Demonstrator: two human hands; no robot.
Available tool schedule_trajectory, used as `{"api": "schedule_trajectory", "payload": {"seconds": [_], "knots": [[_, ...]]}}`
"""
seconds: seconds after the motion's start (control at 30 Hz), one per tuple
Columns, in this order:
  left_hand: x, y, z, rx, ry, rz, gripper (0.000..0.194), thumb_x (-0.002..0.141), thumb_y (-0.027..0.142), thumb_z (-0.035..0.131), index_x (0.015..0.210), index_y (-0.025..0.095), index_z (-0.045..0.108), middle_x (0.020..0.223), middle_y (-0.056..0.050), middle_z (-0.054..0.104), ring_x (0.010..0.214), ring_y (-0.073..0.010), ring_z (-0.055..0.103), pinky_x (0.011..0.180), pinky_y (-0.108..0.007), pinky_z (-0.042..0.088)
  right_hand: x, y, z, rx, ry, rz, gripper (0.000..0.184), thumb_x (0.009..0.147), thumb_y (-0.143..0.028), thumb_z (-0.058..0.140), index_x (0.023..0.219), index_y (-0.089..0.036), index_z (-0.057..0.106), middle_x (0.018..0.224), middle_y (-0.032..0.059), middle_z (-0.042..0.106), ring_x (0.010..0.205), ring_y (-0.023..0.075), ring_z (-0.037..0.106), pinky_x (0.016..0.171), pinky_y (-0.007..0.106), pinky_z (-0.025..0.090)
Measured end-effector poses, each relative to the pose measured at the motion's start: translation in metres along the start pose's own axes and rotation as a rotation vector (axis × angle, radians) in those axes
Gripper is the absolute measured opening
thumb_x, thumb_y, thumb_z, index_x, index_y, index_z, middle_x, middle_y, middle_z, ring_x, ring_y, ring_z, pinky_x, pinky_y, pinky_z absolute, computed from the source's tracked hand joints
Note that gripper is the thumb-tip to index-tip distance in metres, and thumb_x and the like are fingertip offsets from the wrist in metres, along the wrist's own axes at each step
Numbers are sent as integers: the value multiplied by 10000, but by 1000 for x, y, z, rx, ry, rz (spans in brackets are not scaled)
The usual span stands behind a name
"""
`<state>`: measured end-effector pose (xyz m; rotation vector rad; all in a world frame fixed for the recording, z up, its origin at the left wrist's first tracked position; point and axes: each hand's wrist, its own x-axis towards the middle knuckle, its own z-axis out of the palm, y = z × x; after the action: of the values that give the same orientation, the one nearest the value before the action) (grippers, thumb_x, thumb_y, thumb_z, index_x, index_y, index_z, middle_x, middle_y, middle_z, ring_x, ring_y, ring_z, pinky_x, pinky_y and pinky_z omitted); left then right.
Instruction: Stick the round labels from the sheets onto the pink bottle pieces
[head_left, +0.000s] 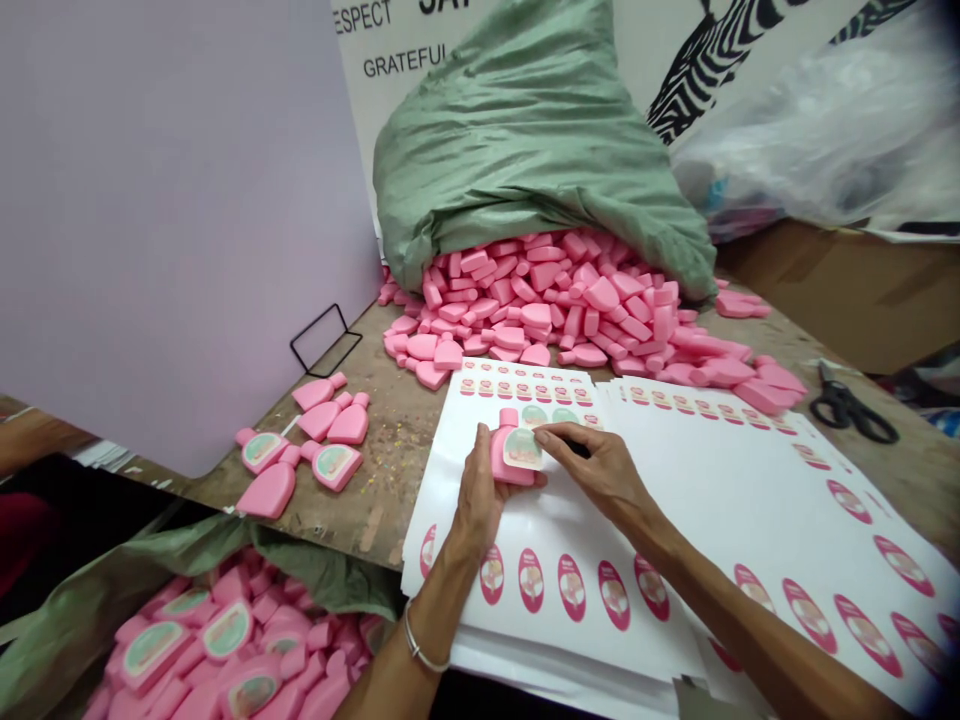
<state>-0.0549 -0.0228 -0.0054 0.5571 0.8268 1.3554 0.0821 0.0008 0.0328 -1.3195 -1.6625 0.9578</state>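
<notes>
My left hand [480,485] is closed around a small pink bottle [505,466], its cap pointing away from me. A green and cream label [523,449] lies against the bottle's front. The thumb and forefinger of my right hand [592,462] pinch that label at its right edge. Both hands are above a white sheet of stickers [517,535], with small labels along its far side and oval pink ones along its near side. A second sticker sheet [697,480] lies to the right, under my right forearm.
A green sack [525,130] spills a heap of pink bottles [540,290] at the back. Several loose bottles [319,420] lie left, some labelled. A lower sack [360,575] holds more bottles. Black scissors [851,405] and a cardboard box [840,290] are right; a wire stand [326,340] is left.
</notes>
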Motion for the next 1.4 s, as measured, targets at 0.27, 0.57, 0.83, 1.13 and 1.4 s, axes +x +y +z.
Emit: {"api": "schedule_trajectory", "payload": {"seconds": [0.27,0.57,0.83,1.13,1.4], "knots": [[-2,0,1,-31,1,21,591,852,622,405,1000,103,646,924,-118,690,790,-221,671,722,-356,564,-1,2,8,-37,2,-21,275,792,-437,595,812,-191,717,800,41,704,748,196,613,681,305,473],[0,-1,0,-80,6,6,612,830,641,434,1014,95,639,941,-123,689,814,-228,668,736,-360,562,-1,8,12,-23,10,-20,304,792,-467,590,813,-191,714,775,41,694,712,190,592,647,305,457],[-3,5,6,-74,-10,-2,531,819,599,495,967,108,638,892,-103,675,819,-214,649,736,-346,554,-1,8,13,-42,29,-45,313,794,-477,579,814,-195,715,774,43,691,696,183,580,625,301,452],[-4,6,2,18,-103,0,288,703,175,661,978,135,586,818,-26,628,711,-141,620,753,-323,528,2,21,11,-191,32,-112,278,818,-465,556,827,-227,699,786,29,685,711,179,586,653,309,451],[-2,5,5,-58,-161,-67,350,704,215,681,1009,127,534,850,-49,633,693,-172,656,762,-384,535,10,30,2,-661,107,-341,320,856,-444,527,1003,-200,672,903,82,702,832,239,593,757,386,415]]}}
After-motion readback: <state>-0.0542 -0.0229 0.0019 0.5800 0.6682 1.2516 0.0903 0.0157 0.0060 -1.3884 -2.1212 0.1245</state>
